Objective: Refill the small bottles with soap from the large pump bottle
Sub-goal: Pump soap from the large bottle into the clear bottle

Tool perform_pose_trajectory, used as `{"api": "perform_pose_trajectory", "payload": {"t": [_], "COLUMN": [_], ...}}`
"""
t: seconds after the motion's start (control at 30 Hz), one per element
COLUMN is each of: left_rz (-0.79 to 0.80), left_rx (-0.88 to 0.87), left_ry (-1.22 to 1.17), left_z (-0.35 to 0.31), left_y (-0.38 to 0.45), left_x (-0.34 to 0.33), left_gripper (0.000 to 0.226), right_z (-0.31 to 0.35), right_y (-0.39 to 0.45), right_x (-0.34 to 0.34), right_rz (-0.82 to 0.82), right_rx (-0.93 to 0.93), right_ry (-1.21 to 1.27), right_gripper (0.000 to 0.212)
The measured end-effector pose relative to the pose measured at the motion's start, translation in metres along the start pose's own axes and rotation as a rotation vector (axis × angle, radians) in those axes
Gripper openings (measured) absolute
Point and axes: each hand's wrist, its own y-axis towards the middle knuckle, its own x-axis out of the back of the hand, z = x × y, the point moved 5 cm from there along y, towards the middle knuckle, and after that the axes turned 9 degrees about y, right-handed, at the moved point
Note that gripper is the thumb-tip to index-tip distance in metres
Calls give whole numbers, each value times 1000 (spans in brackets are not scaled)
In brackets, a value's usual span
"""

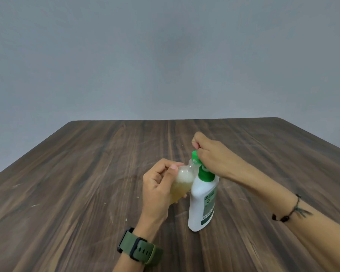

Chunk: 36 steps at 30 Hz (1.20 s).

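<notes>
Head view: large pump bottle (201,201), white body with green collar and green pump head, stands upright on the wood-grain surface (67,183), slightly right of centre and near the person. Label faces right, text too blurred to read.

Right hand (210,154) sits on top of the pump head, fingers (196,141) curled down over it; palm covers most of the pump, only the green nozzle tip shows at the hand's left edge. Cannot tell how far the pump is depressed.

Left hand (159,185) grips a small clear bottle (182,183), fingers wrapped around its body, thumb on the near side. Small bottle is held off the surface, touching the left shoulder of the pump bottle, its open neck right under the nozzle tip. Contents: yellowish liquid in the lower part, pale foam above it.

Left wrist carries a watch with an olive-green strap (140,249). Right forearm has a dark beaded cord bracelet (287,213).

Grey wall (165,55) behind the surface's far edge.
</notes>
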Motion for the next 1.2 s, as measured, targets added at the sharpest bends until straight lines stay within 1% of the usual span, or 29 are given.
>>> {"api": "perform_pose_trajectory", "payload": {"t": [0.13,0.27,0.4,0.53,0.7,0.87,1.03,1.2], "left_rz": [4,-5,-6,-1,-12,-19,-19,-20], "left_rx": [5,3,-2,-8,3,9,9,3], "left_ry": [-11,-14,-34,-20,-26,-61,-45,-37], "left_z": [-1,0,0,1,3,1,3,3], "left_y": [0,-1,-2,-2,-2,-2,-3,-3], "left_x": [-1,-2,-3,-2,-2,-2,-2,-1], "left_gripper": [19,19,19,19,18,18,17,17], "right_z": [2,1,4,1,0,3,2,1], "right_y": [0,-2,-2,-3,-3,-1,-3,-2], "right_x": [1,1,2,1,-1,3,-1,-1], "right_rz": [11,2,3,1,-11,0,3,10], "right_rx": [18,14,26,18,4,-2,3,-6], "right_ry": [-39,-45,-44,-60,-60,-51,-72,-60], "right_gripper": [25,19,24,18,16,21,16,17]}}
